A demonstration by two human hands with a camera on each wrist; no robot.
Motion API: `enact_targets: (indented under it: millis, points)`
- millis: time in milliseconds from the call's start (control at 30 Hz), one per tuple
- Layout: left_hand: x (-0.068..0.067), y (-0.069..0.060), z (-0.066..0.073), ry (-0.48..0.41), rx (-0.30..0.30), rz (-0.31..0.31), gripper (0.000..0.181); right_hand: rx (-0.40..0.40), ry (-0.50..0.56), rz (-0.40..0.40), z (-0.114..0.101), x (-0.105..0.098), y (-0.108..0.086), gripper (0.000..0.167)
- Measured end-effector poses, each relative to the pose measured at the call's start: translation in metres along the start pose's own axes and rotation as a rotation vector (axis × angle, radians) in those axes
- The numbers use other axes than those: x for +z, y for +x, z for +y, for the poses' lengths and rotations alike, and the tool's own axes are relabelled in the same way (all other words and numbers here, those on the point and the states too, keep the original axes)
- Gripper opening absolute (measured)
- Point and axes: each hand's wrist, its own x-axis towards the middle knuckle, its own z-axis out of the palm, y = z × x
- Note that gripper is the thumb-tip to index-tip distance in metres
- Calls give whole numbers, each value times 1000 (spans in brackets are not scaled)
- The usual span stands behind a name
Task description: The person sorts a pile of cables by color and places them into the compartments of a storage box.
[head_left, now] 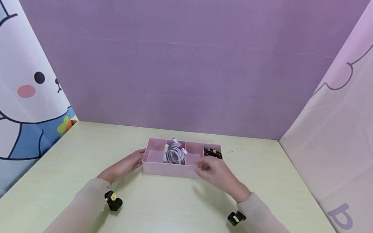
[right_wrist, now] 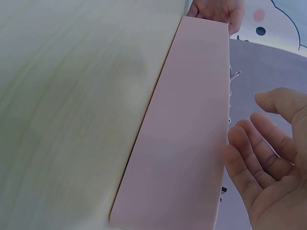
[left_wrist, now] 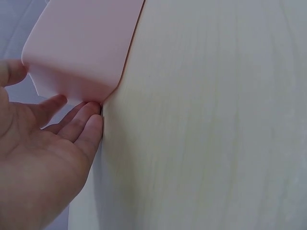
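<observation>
On the table stands a pink divided box [head_left: 169, 170], its long side facing me. A coiled white cable [head_left: 175, 154] with several plugs sits in a compartment left of the middle. Dark bundled items [head_left: 212, 153], too small to make out, lie in the far right compartment. My left hand [head_left: 127, 166] touches the box's left end; in the left wrist view, its loosely bent fingers [left_wrist: 88, 129] rest against that end wall. At the front rim, toward the right, my right hand [head_left: 217, 173] hovers with fingers relaxed and nothing between them, as the right wrist view confirms.
The pale wooden table [head_left: 166, 212] runs back to a purple backdrop [head_left: 183, 65]. Printed cloth panels flank it, one with a cartoon animal [head_left: 27, 65] at the left, one pale pink [head_left: 344, 134] at the right. A small black device hangs at each wrist.
</observation>
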Motion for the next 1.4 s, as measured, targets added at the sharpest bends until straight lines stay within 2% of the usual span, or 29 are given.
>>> enact_targets:
  millis: [200, 433, 800, 1033, 1400]
  points:
    - [1, 0, -2, -10, -10, 18, 69, 3, -1, -3, 1, -3, -7, 19]
    - [1, -1, -4, -9, 17, 23, 76, 26, 9, -7, 7, -5, -18, 17]
    - [1, -2, -4, 28, 29, 61, 61, 73, 6, -13, 16, -11, -36, 15]
    - [1, -8, 1, 45, 42, 72, 60, 69, 16, -9, 22, -19, -43, 14]
    - [0, -10, 1, 61, 44, 74, 61, 78, 9, -5, 29, -34, -51, 13]
